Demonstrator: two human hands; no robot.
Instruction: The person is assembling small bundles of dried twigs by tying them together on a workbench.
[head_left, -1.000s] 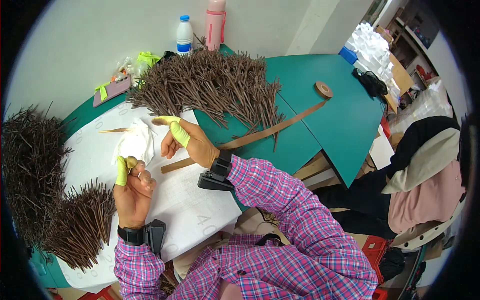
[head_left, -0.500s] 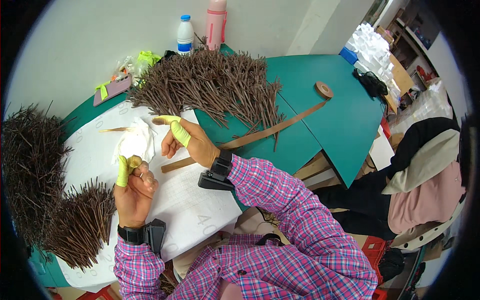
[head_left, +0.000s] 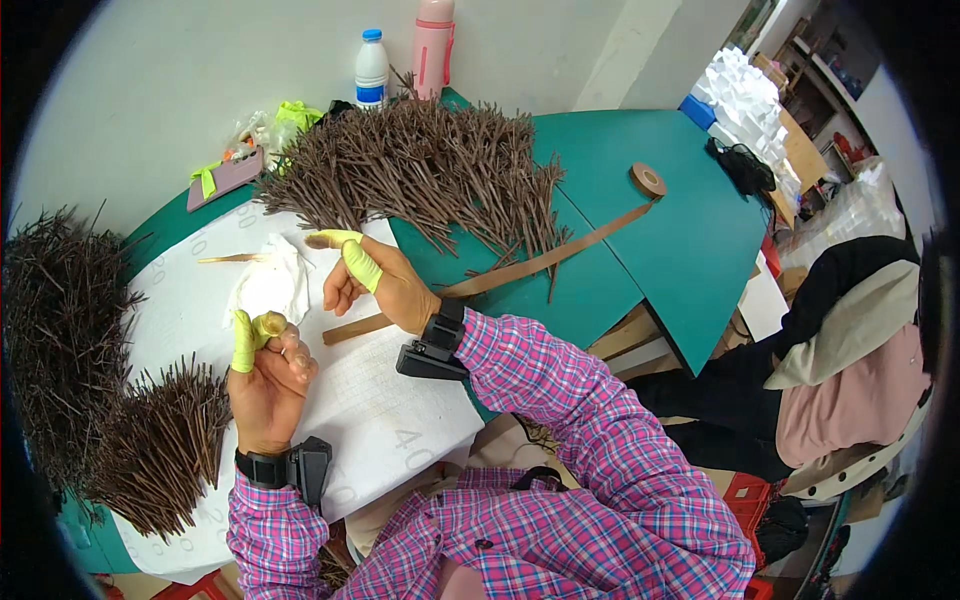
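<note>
My left hand (head_left: 268, 390) is palm up over the white paper sheet (head_left: 390, 410), fingers half curled and apart, holding nothing I can see. Yellow finger cots cover its thumb and forefinger. My right hand (head_left: 385, 280) hovers to the right and farther away, its forefinger stretched out and the other fingers curled in. Its forefinger and thumb wear yellow cots too; the forefinger's is stained brown. A brown tape strip (head_left: 550, 258) passes below this hand, from a tape roll (head_left: 648, 180) onto the paper. Between the hands and the wall lies a crumpled white tissue (head_left: 270, 285).
Brown twig bundles lie at the back (head_left: 420, 165), far left (head_left: 65, 340) and near left (head_left: 160, 440) of the green table (head_left: 690, 280). A pink flask (head_left: 432, 50), a white bottle (head_left: 370, 70) and a phone (head_left: 225, 182) stand or lie behind. Clothes (head_left: 850, 370) hang at the right.
</note>
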